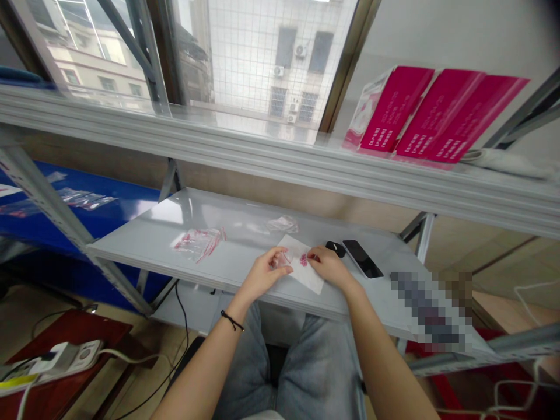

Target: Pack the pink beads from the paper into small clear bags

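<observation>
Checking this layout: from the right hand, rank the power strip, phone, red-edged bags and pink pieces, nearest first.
1. Pink pieces, by the right hand's fingertips
2. Phone, to its right
3. Red-edged bags, to its left
4. Power strip, far lower left

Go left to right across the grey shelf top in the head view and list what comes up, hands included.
Pile of clear bags, left hand, small pink pieces, right hand, black phone.

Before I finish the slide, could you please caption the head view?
Left hand holding a small clear bag, right hand beside small pink pieces on a white sheet.
</observation>
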A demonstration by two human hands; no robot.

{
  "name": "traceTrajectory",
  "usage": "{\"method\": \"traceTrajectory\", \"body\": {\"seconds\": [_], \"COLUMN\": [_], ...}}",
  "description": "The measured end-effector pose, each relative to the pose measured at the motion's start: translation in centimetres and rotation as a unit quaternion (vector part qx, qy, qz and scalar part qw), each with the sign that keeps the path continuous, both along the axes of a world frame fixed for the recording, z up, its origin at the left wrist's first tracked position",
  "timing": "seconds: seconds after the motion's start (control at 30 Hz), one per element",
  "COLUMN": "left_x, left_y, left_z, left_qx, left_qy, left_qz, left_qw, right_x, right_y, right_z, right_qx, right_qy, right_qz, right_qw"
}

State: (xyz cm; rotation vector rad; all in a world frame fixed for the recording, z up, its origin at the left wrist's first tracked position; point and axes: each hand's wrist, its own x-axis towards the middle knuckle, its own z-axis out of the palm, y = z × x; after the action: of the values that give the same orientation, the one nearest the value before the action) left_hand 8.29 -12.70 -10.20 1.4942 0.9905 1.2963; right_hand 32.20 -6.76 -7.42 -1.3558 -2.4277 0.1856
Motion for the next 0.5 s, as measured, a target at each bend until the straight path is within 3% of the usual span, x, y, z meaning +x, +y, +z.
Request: {"method": "traceTrajectory", "body": {"seconds": [0.5], "left_x": [-0.02], "left_y": [-0.17], "left_z": [0.09], "left_qx": [0.003], "left_qy": [0.008], "left_qz": [0.003], "left_qw": [1.000], "right_x": [-0.58], "right_y": [0.13], "right_z": [0.24], "right_qx": [-0.014], "right_qy": [-0.017], "right_qz": [-0.044], "right_qw": [0.999]}}
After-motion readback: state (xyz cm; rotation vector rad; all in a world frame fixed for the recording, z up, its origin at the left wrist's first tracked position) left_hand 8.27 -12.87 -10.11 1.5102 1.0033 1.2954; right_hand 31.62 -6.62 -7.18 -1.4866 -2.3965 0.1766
